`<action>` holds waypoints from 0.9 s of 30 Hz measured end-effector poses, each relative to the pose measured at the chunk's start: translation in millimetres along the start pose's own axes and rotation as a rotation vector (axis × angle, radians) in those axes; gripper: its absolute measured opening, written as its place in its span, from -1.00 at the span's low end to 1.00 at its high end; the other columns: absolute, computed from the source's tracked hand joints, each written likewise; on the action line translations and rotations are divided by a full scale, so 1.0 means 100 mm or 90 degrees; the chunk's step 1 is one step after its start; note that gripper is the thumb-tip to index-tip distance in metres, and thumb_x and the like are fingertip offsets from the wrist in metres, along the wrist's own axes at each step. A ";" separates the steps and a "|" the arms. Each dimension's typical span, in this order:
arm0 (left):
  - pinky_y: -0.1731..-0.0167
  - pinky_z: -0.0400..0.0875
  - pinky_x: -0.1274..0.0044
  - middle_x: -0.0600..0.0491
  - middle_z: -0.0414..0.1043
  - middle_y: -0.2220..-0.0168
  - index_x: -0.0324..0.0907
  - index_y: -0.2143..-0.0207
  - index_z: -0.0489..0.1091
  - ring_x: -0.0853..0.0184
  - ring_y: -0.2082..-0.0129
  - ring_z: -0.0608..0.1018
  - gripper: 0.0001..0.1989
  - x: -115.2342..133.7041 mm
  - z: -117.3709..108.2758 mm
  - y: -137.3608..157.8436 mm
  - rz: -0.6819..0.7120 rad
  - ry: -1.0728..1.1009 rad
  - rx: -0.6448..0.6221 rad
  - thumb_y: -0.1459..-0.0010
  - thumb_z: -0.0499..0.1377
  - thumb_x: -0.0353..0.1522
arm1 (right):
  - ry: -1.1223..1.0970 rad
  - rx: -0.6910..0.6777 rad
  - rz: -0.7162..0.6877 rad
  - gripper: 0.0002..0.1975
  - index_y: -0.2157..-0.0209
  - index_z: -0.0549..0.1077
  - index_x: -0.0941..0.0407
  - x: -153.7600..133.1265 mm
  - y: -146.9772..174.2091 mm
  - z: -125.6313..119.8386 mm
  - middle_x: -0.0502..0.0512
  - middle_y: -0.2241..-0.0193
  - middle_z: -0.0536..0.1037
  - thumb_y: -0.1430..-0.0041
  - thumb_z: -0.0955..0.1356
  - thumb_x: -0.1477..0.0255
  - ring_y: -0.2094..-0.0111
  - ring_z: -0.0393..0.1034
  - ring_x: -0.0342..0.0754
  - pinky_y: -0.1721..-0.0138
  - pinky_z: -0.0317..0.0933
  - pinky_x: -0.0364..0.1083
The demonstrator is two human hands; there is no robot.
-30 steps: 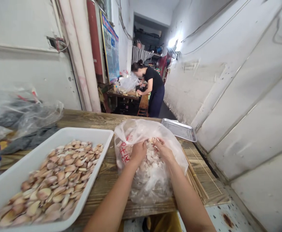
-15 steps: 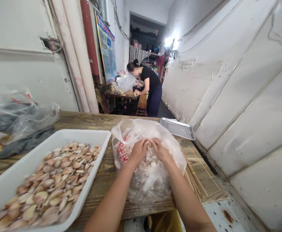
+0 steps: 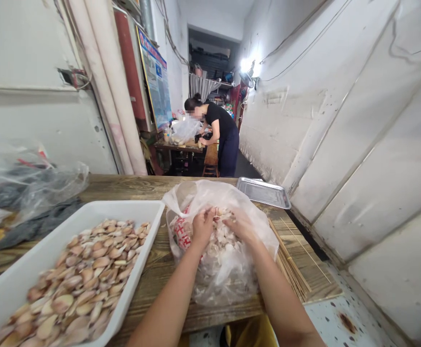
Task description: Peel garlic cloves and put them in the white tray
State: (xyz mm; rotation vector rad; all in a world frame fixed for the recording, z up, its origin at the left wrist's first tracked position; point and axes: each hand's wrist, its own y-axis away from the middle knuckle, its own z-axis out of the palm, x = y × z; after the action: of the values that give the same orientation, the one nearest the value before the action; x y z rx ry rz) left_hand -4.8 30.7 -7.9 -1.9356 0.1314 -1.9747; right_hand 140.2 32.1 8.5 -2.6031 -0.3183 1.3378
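A translucent white plastic bag (image 3: 228, 284) with red print stands on the wooden table, filled with papery garlic skins (image 3: 225, 241). Both hands are inside its open mouth. My left hand (image 3: 202, 225) is closed, fingertips pinched together over the skins; what they hold is too small to make out. Close beside it, my right hand (image 3: 238, 225) has its fingers drawn together and pointing inward, partly hidden among the skins. To the left, a white plastic tub (image 3: 152, 221) holds many unpeeled garlic cloves (image 3: 87, 274).
A bundle of thin wooden sticks (image 3: 290, 265) lies right of the bag, a metal tray (image 3: 264, 193) behind it. Clear plastic bags and a grey cloth (image 3: 40, 219) lie at the far left. Beyond the table, a person (image 3: 219, 125) bends over another table.
My hands, which met at the fingertips, are now slightly apart. The right hand has dipped lower toward the skins. The camera view has shifted a little.
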 end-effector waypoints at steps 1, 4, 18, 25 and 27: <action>0.41 0.38 0.56 0.01 0.48 0.39 -0.24 0.28 0.40 0.37 0.46 0.50 -0.66 -0.01 -0.01 0.00 0.001 -0.024 0.000 -0.10 0.03 -0.16 | 0.003 0.000 -0.008 -0.59 0.09 0.37 0.08 -0.02 0.00 -0.01 0.06 0.29 0.46 0.03 0.33 0.29 0.23 0.34 -0.05 0.15 0.21 -0.06; 0.30 0.38 0.52 -0.02 0.50 0.32 -0.23 0.28 0.43 0.31 0.33 0.52 -0.68 0.00 -0.01 0.03 0.038 -0.086 -0.040 -0.10 0.03 -0.19 | -0.030 -0.028 -0.037 -0.57 0.05 0.33 0.09 -0.10 0.00 -0.02 0.03 0.34 0.45 -0.01 0.30 0.28 0.30 0.34 -0.09 0.20 0.21 -0.09; 0.29 0.32 0.54 0.01 0.50 0.40 -0.23 0.37 0.44 0.33 0.36 0.49 -0.67 0.10 -0.09 0.04 0.057 -0.137 -0.098 -0.09 0.03 -0.17 | -0.046 0.003 -0.073 -0.75 0.38 0.37 0.10 -0.27 0.09 -0.02 -0.01 0.44 0.44 -0.09 0.25 0.20 0.38 0.30 -0.13 0.32 0.16 -0.16; 0.36 0.34 0.54 0.00 0.47 0.39 -0.27 0.29 0.40 0.35 0.39 0.47 -0.60 0.03 0.00 0.01 -0.064 0.031 0.005 -0.03 0.07 -0.11 | -0.087 0.076 -0.021 -0.75 0.29 0.43 0.12 -0.19 0.03 -0.02 0.05 0.36 0.46 -0.06 0.24 0.28 0.35 0.33 -0.10 0.29 0.25 -0.10; 0.35 0.32 0.54 0.02 0.46 0.41 -0.26 0.33 0.41 0.35 0.40 0.46 -0.62 0.03 -0.01 0.02 -0.050 -0.017 -0.059 -0.03 0.06 -0.12 | -0.131 -0.009 0.042 -0.69 0.20 0.44 0.10 -0.19 0.03 -0.04 0.04 0.40 0.45 -0.08 0.22 0.28 0.47 0.30 -0.14 0.47 0.26 -0.14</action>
State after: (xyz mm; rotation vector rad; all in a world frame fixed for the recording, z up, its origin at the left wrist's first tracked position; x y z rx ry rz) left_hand -5.3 27.6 -5.9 -2.0546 0.1435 -2.0245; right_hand 133.0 24.0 24.2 -2.5111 -0.2753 1.6365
